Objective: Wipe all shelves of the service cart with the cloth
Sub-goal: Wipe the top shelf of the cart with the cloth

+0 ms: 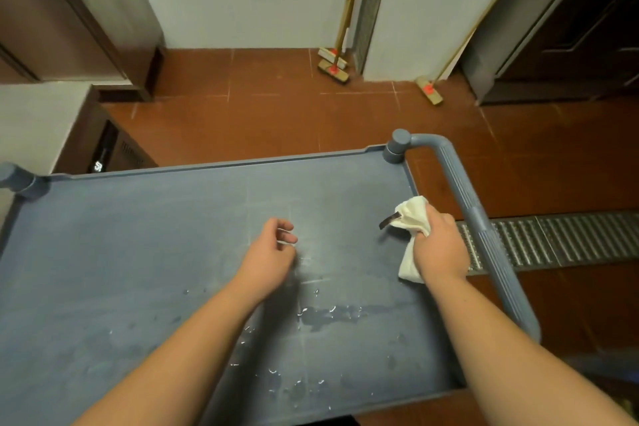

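Both forearms reach in from the lower edge over the top shelf [138,252] of the grey-blue service cart, bare to the elbow. Clutched in the right hand [437,247], the white cloth [413,218] is bunched, fingers curled round its middle, one end sticking up past the knuckles and the other hanging below the wrist, near the shelf's right rim. A dark tag [390,220] juts from the cloth's left side. Hovering at the shelf's centre, the left hand [273,252] holds nothing, its fingers loosely curled. Water droplets [328,313] lie on the shelf between the two arms. Right of the cloth runs the cart's handle [484,235]. Beyond, brooms [333,66] lean on the wall over red floor tiles [276,114].
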The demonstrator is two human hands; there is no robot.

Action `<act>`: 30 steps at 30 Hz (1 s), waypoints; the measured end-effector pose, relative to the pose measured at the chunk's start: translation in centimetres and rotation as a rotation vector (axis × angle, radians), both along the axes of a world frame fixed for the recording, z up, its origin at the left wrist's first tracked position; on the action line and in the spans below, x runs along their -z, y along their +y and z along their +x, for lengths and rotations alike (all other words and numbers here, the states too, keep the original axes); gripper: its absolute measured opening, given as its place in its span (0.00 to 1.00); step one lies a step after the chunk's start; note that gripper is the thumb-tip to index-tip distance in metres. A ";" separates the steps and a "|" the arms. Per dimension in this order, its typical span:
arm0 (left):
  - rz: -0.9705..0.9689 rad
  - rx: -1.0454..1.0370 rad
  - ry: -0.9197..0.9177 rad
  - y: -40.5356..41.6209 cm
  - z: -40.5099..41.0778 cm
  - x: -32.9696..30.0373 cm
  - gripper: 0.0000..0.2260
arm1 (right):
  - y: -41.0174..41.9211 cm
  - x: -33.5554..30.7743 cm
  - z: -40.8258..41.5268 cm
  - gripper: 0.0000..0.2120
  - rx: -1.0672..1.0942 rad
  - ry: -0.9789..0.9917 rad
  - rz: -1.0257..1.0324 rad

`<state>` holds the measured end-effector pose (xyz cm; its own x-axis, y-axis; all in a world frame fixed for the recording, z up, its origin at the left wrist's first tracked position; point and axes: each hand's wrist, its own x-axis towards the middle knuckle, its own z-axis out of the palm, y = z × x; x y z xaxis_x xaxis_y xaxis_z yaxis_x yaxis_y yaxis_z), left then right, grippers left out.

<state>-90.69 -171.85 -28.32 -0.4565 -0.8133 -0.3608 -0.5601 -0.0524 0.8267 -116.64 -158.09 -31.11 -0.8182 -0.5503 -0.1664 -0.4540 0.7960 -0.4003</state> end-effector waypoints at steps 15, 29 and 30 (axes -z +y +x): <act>-0.001 -0.272 -0.023 -5.6 22.6 -0.1 0.14 | -11.0 2.5 21.2 0.29 -0.092 -0.310 -0.221; 0.136 -0.434 0.057 -10.1 50.3 -1.9 0.15 | -27.9 2.9 57.0 0.31 -0.359 -0.370 -0.214; 0.141 -0.426 0.067 -10.1 50.8 -2.0 0.15 | -28.8 2.8 58.5 0.31 -0.371 -0.379 -0.215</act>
<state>-39.91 -181.97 -26.29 -0.1181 -0.8785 -0.4629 -0.4093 -0.3816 0.8287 -58.16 -186.88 -33.96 -0.4687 -0.8434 -0.2628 -0.4806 0.4931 -0.7252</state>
